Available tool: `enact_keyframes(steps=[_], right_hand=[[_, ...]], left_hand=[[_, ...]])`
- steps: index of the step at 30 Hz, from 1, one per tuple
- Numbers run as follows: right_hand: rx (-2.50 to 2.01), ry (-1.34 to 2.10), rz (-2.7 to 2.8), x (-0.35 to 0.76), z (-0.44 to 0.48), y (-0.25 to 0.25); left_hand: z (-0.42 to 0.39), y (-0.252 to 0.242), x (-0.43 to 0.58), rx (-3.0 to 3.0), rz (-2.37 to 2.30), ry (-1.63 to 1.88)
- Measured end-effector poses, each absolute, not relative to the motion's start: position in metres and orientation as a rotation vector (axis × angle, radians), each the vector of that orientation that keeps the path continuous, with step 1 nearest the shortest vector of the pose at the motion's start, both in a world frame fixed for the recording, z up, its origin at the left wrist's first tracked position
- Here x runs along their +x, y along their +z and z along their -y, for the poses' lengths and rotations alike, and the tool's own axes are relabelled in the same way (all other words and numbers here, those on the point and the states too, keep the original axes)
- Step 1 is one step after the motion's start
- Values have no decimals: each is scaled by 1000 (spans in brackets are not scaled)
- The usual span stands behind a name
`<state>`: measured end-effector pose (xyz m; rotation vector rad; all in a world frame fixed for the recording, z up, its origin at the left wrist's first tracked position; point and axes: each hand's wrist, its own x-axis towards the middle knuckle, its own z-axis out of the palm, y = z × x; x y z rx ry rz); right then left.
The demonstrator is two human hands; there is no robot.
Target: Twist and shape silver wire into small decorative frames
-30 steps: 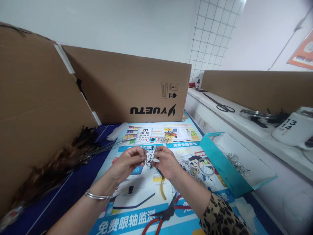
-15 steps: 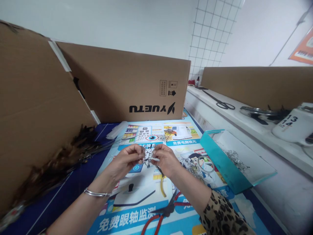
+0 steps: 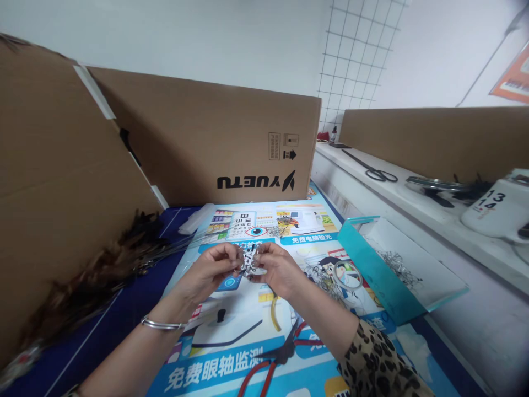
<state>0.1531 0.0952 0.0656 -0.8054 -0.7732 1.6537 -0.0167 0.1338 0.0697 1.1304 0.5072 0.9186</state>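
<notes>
Between my two hands is a small silvery cluster of wire-like pieces with dark bits [image 3: 249, 261]; its exact kind is too small to make out. My left hand [image 3: 221, 264], with a silver bangle at the wrist, pinches the cluster's left side. On the other side, my right hand [image 3: 279, 268] grips it between thumb and fingers, below a leopard-print sleeve. Just under the right hand lie yellow-handled pliers [image 3: 275, 314], partly covered by it. Nearer to me, red-handled pliers [image 3: 285, 351] rest on the printed sheet [image 3: 223, 361].
A teal box [image 3: 372, 275] holding tangled wire pieces [image 3: 399, 268] stands at right. More wire pieces [image 3: 326, 284] lie beside a round clear-centred ring [image 3: 347, 274]. Brown feathers [image 3: 95, 281] line the left. Cardboard [image 3: 198, 132] walls the back. Scissors [image 3: 380, 175] and a white mug [image 3: 496, 209] sit on the ledge.
Both hands have stayed nearly in place, with the fingers drawn slightly closer around the cluster, which has turned a little. The view has shifted slightly.
</notes>
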Motion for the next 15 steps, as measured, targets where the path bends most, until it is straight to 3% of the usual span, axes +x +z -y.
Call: enact_keyframes(steps=[15], right_hand=[[-853, 1634, 795, 154, -96, 63]], left_hand=[[-134, 70, -18, 1130, -499, 894]])
